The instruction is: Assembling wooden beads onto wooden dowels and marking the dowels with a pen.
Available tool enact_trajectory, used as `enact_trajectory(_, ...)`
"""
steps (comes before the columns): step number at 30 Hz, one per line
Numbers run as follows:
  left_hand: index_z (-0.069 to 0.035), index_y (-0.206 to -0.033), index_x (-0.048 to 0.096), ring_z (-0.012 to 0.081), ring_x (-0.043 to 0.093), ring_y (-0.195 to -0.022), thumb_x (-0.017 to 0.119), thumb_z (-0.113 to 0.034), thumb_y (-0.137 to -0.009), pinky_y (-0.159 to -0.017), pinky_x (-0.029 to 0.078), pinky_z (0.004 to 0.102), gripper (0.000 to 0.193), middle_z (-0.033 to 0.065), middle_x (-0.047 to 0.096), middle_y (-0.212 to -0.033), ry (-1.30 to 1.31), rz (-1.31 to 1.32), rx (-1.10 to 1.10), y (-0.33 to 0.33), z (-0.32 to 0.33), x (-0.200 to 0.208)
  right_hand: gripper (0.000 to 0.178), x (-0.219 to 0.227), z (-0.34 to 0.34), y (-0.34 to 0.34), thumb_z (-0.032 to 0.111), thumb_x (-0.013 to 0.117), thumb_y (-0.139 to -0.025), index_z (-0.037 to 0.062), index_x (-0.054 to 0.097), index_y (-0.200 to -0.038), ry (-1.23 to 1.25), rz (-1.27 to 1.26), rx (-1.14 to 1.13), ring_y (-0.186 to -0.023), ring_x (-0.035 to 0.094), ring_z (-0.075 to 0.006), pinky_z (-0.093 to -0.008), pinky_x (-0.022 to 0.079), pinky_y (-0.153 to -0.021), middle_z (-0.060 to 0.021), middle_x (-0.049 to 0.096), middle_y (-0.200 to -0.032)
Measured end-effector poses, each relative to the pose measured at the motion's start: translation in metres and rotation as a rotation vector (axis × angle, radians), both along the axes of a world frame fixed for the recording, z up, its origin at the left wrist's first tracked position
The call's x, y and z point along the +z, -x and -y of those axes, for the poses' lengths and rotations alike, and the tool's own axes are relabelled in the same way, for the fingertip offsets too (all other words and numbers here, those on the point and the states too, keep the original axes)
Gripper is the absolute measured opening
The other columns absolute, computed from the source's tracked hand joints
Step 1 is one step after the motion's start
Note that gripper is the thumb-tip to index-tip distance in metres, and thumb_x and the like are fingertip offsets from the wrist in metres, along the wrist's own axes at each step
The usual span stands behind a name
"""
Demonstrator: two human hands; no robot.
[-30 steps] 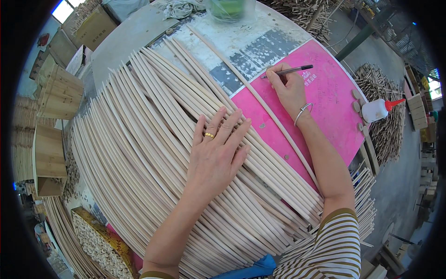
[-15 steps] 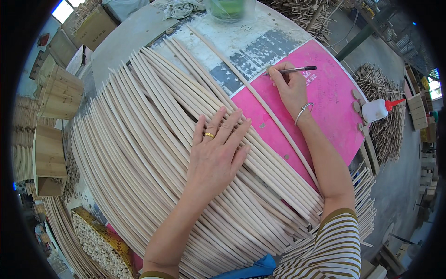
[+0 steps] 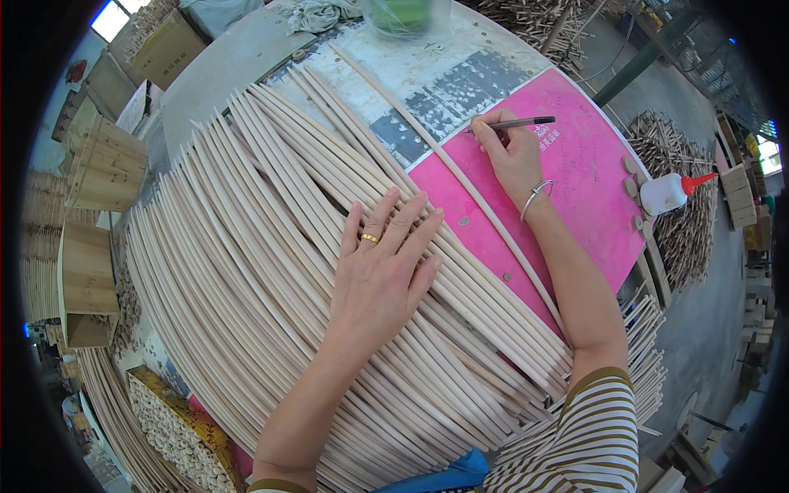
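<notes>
Most sticks (image 3: 238, 246) already lie gathered at centre; one single stick (image 3: 477, 196), centre right, seems left apart. Your left hand (image 3: 380, 275) rests flat on the sticks; your right hand (image 3: 518, 167) pinches a pen (image 3: 519, 123).

A broad spread of wooden rods (image 3: 271, 205) lay side by side across the left and near part of a table (image 3: 238, 62), with the person's left hand (image 3: 382, 271) flat on top of its right side. To the right of the spread was a sheet (image 3: 588, 214), crossed near its left edge by a single rod (image 3: 461, 177). Right of that rod, over the sheet, was the right hand (image 3: 514, 160), with a pen (image 3: 522, 122) in its fingers. A squeeze bottle (image 3: 662, 197) lay at the sheet's right edge, next to small discs (image 3: 631, 189). Behind the rods, toward the table's far edge, were a cloth (image 3: 320, 15) and, to its right, a plastic bag (image 3: 408, 18). Two wooden boxes (image 3: 89, 275) stood left of the rods; beyond the sheet's right side, a pile of sticks (image 3: 678, 234) lay on the floor (image 3: 707, 329).
</notes>
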State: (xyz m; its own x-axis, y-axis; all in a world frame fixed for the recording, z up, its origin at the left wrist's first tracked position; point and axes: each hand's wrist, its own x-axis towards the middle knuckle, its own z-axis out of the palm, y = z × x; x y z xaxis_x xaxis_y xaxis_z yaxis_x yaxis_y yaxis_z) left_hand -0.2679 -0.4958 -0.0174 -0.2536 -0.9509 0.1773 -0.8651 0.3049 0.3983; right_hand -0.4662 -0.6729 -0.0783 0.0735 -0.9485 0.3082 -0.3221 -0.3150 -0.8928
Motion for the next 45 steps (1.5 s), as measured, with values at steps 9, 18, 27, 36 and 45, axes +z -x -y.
enact_trajectory(9, -0.017, -0.141, 0.058, 0.0271, 0.036, -0.147, 0.061, -0.028, -0.096, -0.123, 0.019, 0.0509, 0.047, 0.0033, 0.049, -0.152, 0.011, 0.002, -0.001, -0.0003, 0.0002, -0.0004, 0.015, -0.0015, 0.0006, 0.0007, 0.016, 0.068, -0.094, 0.0012, 0.069, -0.093, 0.0, -0.003, 0.004, -0.067, 0.059, -0.0089, -0.0258, 0.047, -0.063, -0.0025, 0.066, -0.073)
enact_trajectory(18, -0.017, -0.142, 0.057, 0.0266, 0.035, -0.148, 0.061, -0.029, -0.097, -0.124, 0.018, 0.0506, 0.047, 0.0032, 0.049, -0.153, 0.006, 0.012, 0.0, -0.0001, 0.0003, -0.0001, 0.016, -0.0012, 0.0001, 0.001, 0.017, 0.068, -0.094, 0.0007, 0.069, -0.093, 0.04, -0.055, 0.004, -0.069, 0.065, -0.0129, -0.0278, 0.049, -0.064, -0.0062, 0.069, -0.075)
enact_trajectory(27, -0.017, -0.141, 0.058, 0.0263, 0.035, -0.148, 0.061, -0.029, -0.096, -0.123, 0.019, 0.0502, 0.047, 0.0031, 0.049, -0.152, 0.005, 0.011, 0.001, -0.0001, 0.0003, -0.0003, 0.016, 0.0002, -0.0009, 0.0006, 0.017, 0.068, -0.093, 0.0012, 0.07, -0.093, 0.025, -0.049, -0.004, -0.068, 0.065, -0.0132, -0.028, 0.049, -0.064, -0.0062, 0.07, -0.075)
enact_trajectory(36, -0.017, -0.141, 0.058, 0.0265, 0.035, -0.148, 0.062, -0.027, -0.095, -0.123, 0.019, 0.0504, 0.047, 0.0031, 0.049, -0.152, 0.01, 0.002, 0.0, -0.0004, 0.0001, -0.0013, 0.016, 0.0, -0.0003, 0.0013, 0.016, 0.067, -0.093, 0.0007, 0.069, -0.092, 0.012, -0.069, -0.03, -0.067, 0.064, -0.0128, -0.028, 0.049, -0.063, -0.0066, 0.069, -0.074)
enact_trajectory(45, -0.017, -0.141, 0.057, 0.0266, 0.035, -0.148, 0.06, -0.029, -0.096, -0.124, 0.018, 0.0504, 0.047, 0.0031, 0.049, -0.153, 0.002, 0.009, 0.001, -0.0002, 0.0, -0.0005, 0.015, -0.0006, -0.0002, 0.0006, 0.016, 0.067, -0.094, 0.0009, 0.069, -0.092, 0.024, -0.039, -0.012, -0.067, 0.063, -0.0113, -0.0273, 0.049, -0.063, -0.0052, 0.068, -0.074)
